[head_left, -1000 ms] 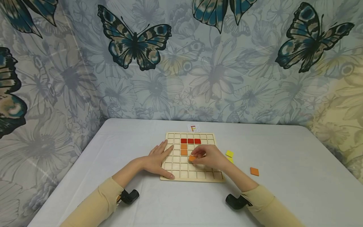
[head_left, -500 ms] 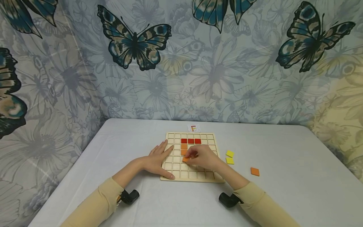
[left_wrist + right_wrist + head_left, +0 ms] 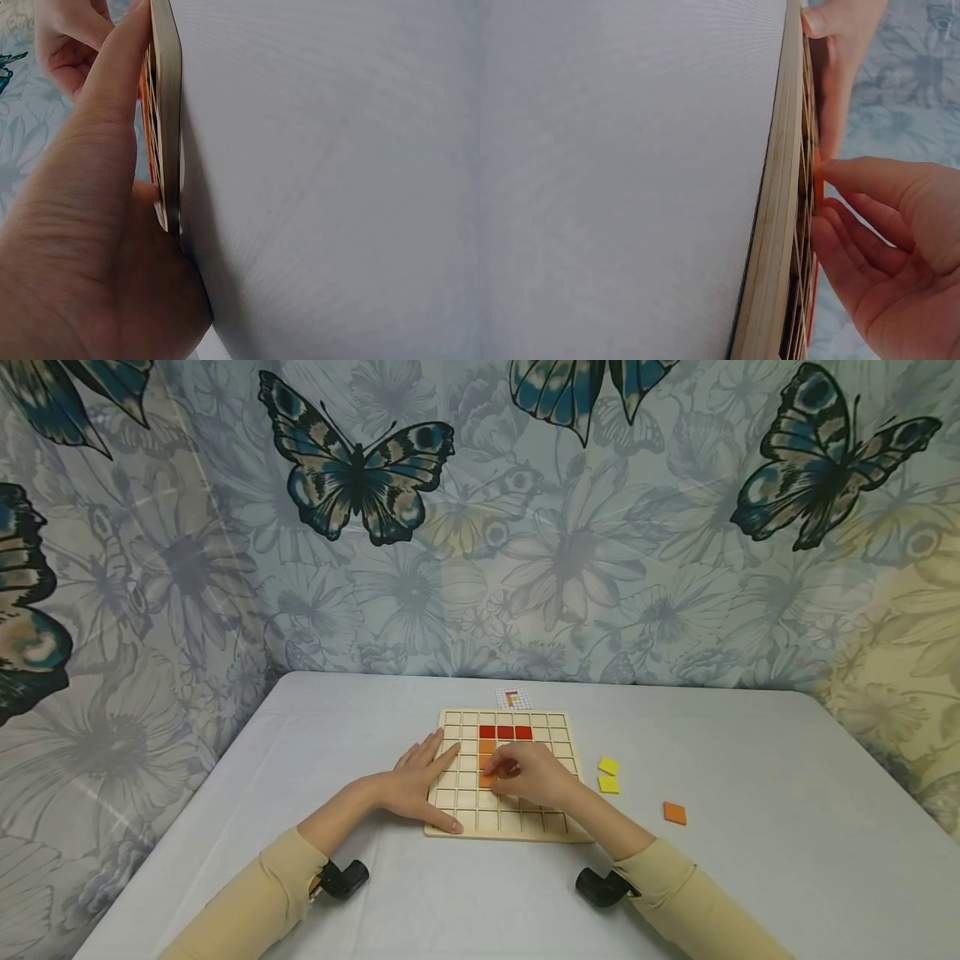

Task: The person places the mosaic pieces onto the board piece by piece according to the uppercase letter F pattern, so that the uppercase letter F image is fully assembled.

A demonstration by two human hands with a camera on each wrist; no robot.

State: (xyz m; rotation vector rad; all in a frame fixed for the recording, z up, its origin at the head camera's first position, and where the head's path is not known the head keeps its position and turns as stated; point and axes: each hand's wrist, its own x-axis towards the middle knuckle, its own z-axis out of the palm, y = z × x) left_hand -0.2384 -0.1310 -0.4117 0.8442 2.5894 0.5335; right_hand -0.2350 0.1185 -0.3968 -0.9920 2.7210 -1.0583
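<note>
from the head view, the left hand (image 3: 415,787) lies spread on the gridded board (image 3: 513,821); the right hand (image 3: 534,772) pinches an orange tile (image 3: 484,782) on it, red tiles (image 3: 506,732) beyond, yellow tiles (image 3: 608,785) rightward on the desk (image 3: 300,735). left wrist view: the left hand touches the board's edge. right wrist view: thumb and fingertips meet at the tile.
</note>
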